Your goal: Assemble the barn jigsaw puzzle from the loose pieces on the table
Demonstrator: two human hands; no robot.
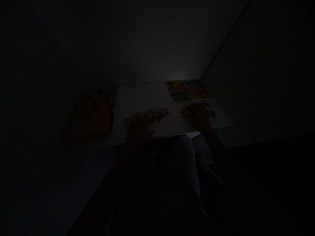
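Note:
The scene is very dark. Two heaps of small colourful jigsaw puzzle pieces lie on a white board [145,95]. My left hand [138,130] rests palm down at the near left end of the left puzzle pieces [157,113], its fingers stretched forward and the thumb out to the side. Over the right puzzle pieces [213,114] lies my right hand [200,118], with its fingers extended onto them and partly lost in shadow. Both hands touch pieces, and no single piece shows gripped in either.
A colourful printed picture [188,90] lies at the board's far right corner. To the left stands an orange-brown box [90,118], with dim items behind it. Walls rise behind and to the right. My legs [184,157] are below the near edge.

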